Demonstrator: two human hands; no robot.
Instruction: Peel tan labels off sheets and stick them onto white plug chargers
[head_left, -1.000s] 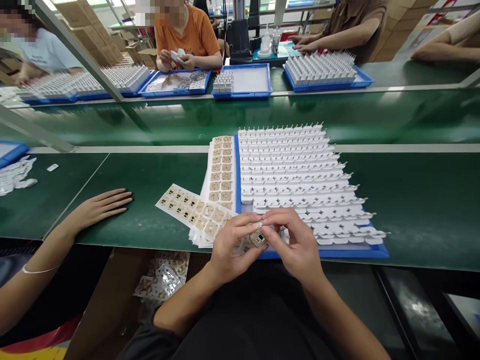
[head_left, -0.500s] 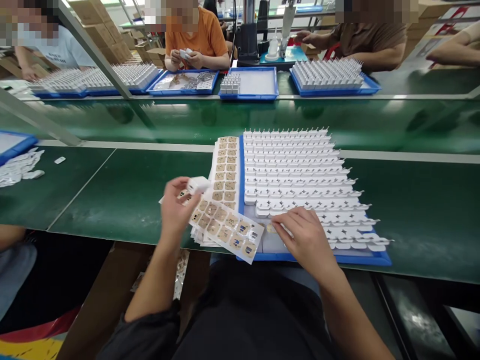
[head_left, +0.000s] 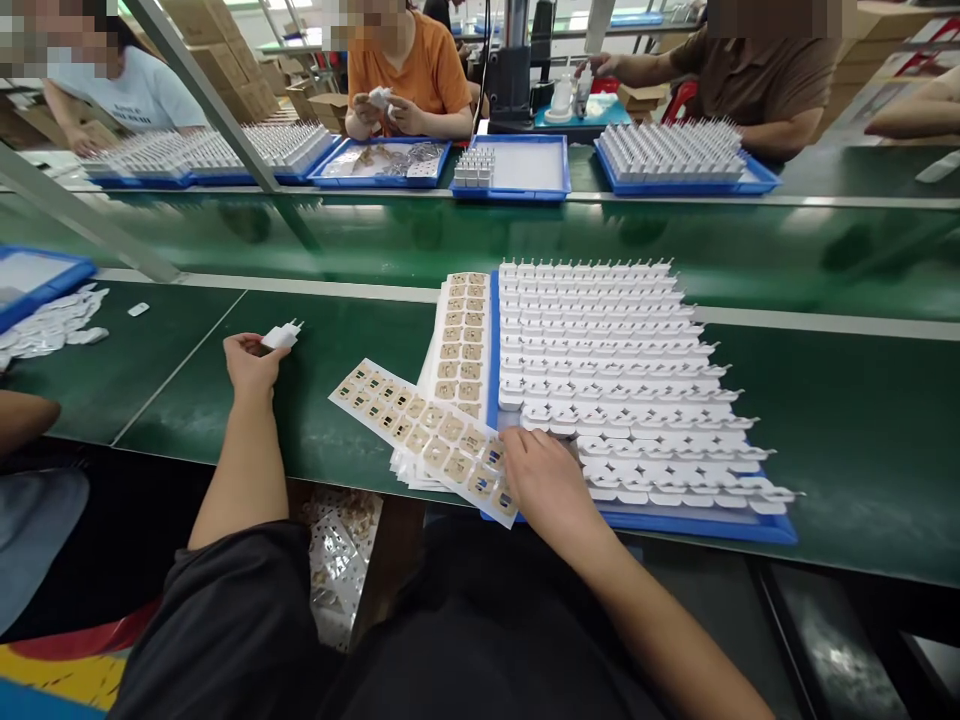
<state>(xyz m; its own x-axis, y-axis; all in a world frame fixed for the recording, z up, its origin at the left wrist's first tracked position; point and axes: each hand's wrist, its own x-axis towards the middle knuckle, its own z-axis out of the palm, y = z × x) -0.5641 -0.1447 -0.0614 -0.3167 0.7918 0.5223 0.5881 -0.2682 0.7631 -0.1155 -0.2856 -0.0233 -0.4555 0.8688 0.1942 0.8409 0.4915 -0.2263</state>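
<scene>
My left hand [head_left: 255, 362] is closed on a white plug-in charger [head_left: 281, 336] with two thin pins, held over the green bench at left. My right hand [head_left: 546, 478] has its fingers bent together at the right end of a sticker sheet [head_left: 420, 432]; the fingertips are partly hidden, so what they pinch cannot be made out. The sheet lies slanted, with rows of beige labels and some dark or blue-marked spots. It overlaps a stack of similar sheets [head_left: 463, 340]. Right of these, a blue tray [head_left: 697, 525] holds many rows of white chargers [head_left: 600, 345], pins upward.
A pile of white pieces [head_left: 52, 325] and another blue tray [head_left: 71, 265] lie at far left. Beyond the green conveyor [head_left: 360, 240], several people sit by blue trays of chargers [head_left: 671, 150]. An open box of scraps [head_left: 341, 560] stands below the bench edge.
My left hand has carried the charger left, away from the sticker sheet. My right hand has moved left from the tray's front to the sheet's right end. The view has shifted slightly.
</scene>
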